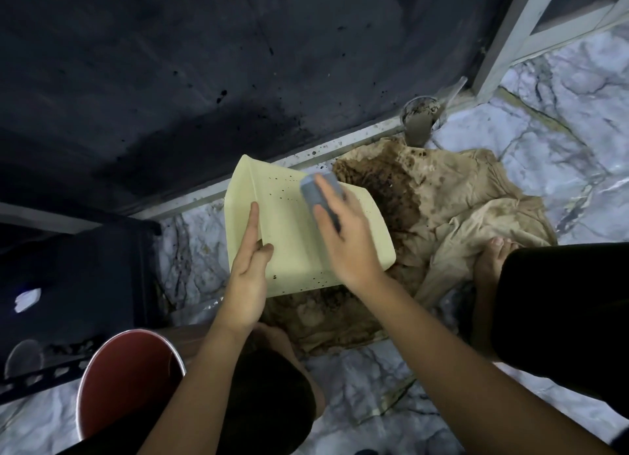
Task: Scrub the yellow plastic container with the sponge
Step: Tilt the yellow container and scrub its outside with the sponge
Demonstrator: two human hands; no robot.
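The pale yellow plastic container (292, 230) is held tilted above a stained cloth, its flat side up and dotted with dark specks. My left hand (248, 277) grips its near left edge, thumb on the flat side and index finger stretched along the ridge. My right hand (340, 236) holds a grey-blue sponge (320, 189) and presses it on the far part of the flat side. The sponge and right hand are blurred by motion.
A dirty beige cloth (459, 209) with brown stains lies on the marble floor (561, 121). A red bucket (132, 379) stands at the near left. A black panel (204, 63) rises behind. A clogged floor drain (420, 114) sits by the wall. My bare foot (493, 260) rests on the cloth.
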